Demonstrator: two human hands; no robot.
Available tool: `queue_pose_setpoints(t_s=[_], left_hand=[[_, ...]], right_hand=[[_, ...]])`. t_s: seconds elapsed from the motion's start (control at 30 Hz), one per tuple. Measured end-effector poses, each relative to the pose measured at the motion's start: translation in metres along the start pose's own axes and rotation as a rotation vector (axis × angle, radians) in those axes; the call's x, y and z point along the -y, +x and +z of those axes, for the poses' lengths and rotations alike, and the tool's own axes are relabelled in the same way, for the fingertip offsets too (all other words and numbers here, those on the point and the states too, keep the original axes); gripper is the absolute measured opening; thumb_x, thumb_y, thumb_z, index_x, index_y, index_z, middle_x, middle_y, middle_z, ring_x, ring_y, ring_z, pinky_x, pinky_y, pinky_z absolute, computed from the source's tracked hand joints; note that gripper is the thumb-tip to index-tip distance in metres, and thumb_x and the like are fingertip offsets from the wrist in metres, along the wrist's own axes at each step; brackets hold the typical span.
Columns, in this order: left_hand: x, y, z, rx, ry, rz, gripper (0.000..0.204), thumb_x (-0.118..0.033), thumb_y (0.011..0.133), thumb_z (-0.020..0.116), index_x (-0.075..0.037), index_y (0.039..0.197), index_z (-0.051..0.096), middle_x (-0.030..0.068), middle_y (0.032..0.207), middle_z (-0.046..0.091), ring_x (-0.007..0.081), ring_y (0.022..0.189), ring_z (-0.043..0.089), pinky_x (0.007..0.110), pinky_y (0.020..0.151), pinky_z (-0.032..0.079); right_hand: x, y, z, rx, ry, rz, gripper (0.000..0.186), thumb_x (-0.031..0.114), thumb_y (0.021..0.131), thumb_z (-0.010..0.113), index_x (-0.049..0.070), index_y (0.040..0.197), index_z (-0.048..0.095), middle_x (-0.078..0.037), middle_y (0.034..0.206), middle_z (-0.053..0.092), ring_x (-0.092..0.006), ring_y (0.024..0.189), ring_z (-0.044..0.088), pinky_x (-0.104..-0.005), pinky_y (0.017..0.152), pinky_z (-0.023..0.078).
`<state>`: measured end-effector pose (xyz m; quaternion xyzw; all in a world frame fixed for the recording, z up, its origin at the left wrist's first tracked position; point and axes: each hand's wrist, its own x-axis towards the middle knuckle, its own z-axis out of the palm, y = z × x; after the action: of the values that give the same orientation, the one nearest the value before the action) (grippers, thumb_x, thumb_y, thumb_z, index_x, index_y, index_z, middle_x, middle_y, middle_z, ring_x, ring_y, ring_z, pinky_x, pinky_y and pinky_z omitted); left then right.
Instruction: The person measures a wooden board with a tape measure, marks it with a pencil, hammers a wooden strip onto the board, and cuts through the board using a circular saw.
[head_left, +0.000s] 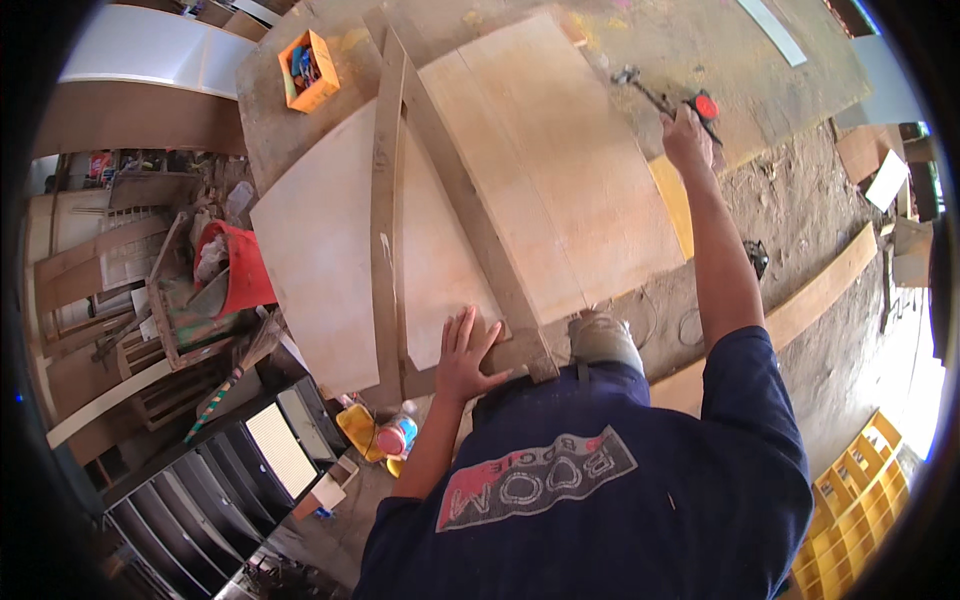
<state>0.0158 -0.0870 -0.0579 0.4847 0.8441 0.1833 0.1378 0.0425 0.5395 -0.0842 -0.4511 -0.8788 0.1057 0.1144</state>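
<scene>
My left hand [463, 352] lies flat with its fingers spread on the pale plywood [335, 240], close to the table's near edge. Two long wooden battens [388, 190] run across the plywood and come together at the far end. On the far right, my right arm is stretched out, and my right hand [688, 142] is closed around a black and red tape measure [706, 106]; its fingers are partly hidden. Just left of that hand lies a hammer [640, 88], its head pointing away from the hand. Whether the fingers also touch its handle is unclear.
An orange box [309, 72] of small items sits at the far left of the worktable [600, 130]. Left of the table are a red bucket [245, 265], wood scraps and a dark shelf unit [200, 490]. A yellow crate [850, 510] and a long board [815, 285] lie right.
</scene>
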Motion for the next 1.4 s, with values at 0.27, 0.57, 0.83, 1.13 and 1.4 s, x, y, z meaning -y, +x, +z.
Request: queue_pose_setpoints(t_s=[0.27,0.57,0.83,1.13,1.4], left_hand=[[-0.002,-0.003,0.000,0.023,-0.013,0.034,0.093,-0.057,0.077,0.091,-0.025,0.160,0.066,0.0275,0.181,0.030,0.0487,0.168,0.028,0.065,0.136,0.020],[-0.003,-0.002,-0.002,0.013,-0.065,0.053,0.086,-0.047,0.079,0.092,-0.027,0.159,0.067,0.0256,0.182,0.030,0.0486,0.169,0.025,0.064,0.137,0.020],[-0.003,-0.001,-0.007,0.051,-0.103,0.064,0.085,-0.044,0.079,0.090,-0.021,0.158,0.068,0.0263,0.183,0.029,0.0481,0.170,0.023,0.064,0.138,0.017],[0.000,-0.004,0.000,0.019,-0.063,0.086,0.085,-0.050,0.080,0.091,-0.021,0.156,0.069,0.0261,0.182,0.031,0.0490,0.169,0.025,0.066,0.136,0.018],[0.001,-0.003,0.002,-0.013,-0.040,0.111,0.086,-0.060,0.081,0.090,-0.017,0.153,0.071,0.0287,0.179,0.035,0.0522,0.167,0.028,0.067,0.135,0.020]], right_hand=[[0.039,-0.180,-0.064,0.173,0.755,0.272,0.044,0.044,0.117,0.056,0.003,0.119,0.073,-0.013,0.083,0.071,-0.0234,0.071,0.070,-0.0401,0.067,0.054],[0.086,-0.334,-0.079,0.292,0.609,0.248,0.036,0.033,0.107,0.070,0.010,0.134,0.076,-0.020,0.108,0.080,-0.0397,0.101,0.078,-0.0469,0.091,0.060],[0.095,-0.343,-0.066,0.193,0.479,0.068,0.033,0.024,0.102,0.074,0.011,0.133,0.074,-0.017,0.123,0.073,-0.0405,0.120,0.069,-0.0501,0.104,0.056],[0.096,-0.325,-0.070,0.193,0.377,0.011,0.032,0.025,0.102,0.075,0.010,0.130,0.074,-0.017,0.121,0.071,-0.0399,0.122,0.067,-0.0504,0.106,0.054],[0.094,-0.318,-0.066,0.234,0.373,0.011,0.030,0.028,0.102,0.076,0.010,0.125,0.073,-0.017,0.117,0.070,-0.0394,0.120,0.068,-0.0515,0.102,0.056]])
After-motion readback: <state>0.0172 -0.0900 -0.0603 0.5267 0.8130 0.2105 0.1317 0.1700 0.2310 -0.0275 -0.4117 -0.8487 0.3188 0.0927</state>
